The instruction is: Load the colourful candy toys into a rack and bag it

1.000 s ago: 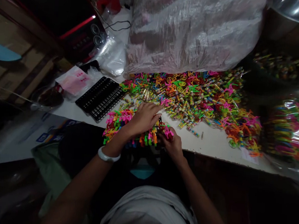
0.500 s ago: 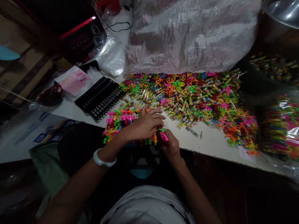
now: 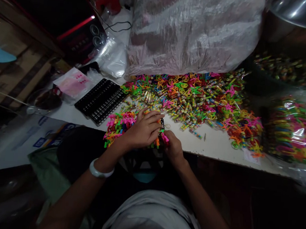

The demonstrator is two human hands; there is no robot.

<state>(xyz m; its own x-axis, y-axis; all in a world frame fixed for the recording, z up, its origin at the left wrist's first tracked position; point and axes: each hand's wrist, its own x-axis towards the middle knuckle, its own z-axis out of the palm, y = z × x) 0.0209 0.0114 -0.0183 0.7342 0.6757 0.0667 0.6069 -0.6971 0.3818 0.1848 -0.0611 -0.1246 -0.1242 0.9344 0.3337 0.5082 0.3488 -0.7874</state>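
Black slotted plastic trays [image 3: 100, 101] lay left of a row of multicoloured plastic pieces [image 3: 118, 124] at the table's front edge. The bare left hand [image 3: 144, 129] spanned that row, palm down, its grip impossible to tell; the bare right hand [image 3: 174, 147] curled around a pink plastic piece [image 3: 164, 138] at the row's right end.

Bright plastic and slick, crinkled film fill my remote view.
I see the small toys [image 3: 122, 122] as smooth moulded plastic and the racks [image 3: 100, 99] as black plastic. The big sack [image 3: 194, 32] is creased, glossy film; the worktop [image 3: 218, 145] looks smooth and pale. The dome [image 3: 300, 13] shines like polished metal, the bangle [image 3: 99, 173] looks smooth, and the shirt [image 3: 152, 213] is soft, matt cloth.
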